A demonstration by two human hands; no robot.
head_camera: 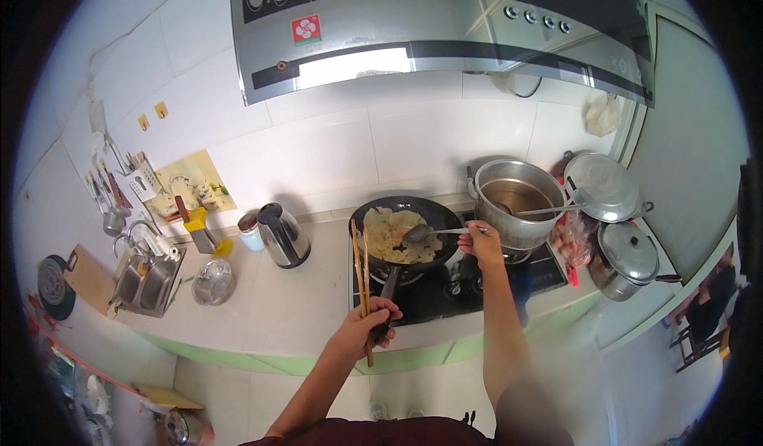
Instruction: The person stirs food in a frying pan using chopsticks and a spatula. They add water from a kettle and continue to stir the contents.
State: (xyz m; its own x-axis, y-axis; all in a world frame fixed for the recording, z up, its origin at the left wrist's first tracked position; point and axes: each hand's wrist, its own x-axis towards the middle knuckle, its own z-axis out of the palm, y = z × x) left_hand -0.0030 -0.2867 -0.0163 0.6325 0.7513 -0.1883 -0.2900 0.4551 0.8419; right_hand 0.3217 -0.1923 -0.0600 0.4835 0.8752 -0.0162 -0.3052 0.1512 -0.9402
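Note:
A black frying pan (448,216) rests on the left burner of the gas hob (429,306). Pale yellow food, perhaps egg or batter (381,222), is spread across its bottom, with a browner patch in the middle. My left hand (372,327) grips the pan handle (390,285) and a pair of wooden chopsticks (359,267) together, the chopsticks pointing up past the pan's left rim. In my right hand (481,243) is the handle of a metal spoon (418,233), whose bowl is over or touching the food.
Behind my right hand stands a large aluminium pot (512,231) of brownish liquid with a ladle (545,210) in it. Lidded pots (626,255) fill the right corner. An electric kettle (283,234), a glass bowl (213,282) and a sink (146,282) are leftward. A range hood (441,23) hangs above.

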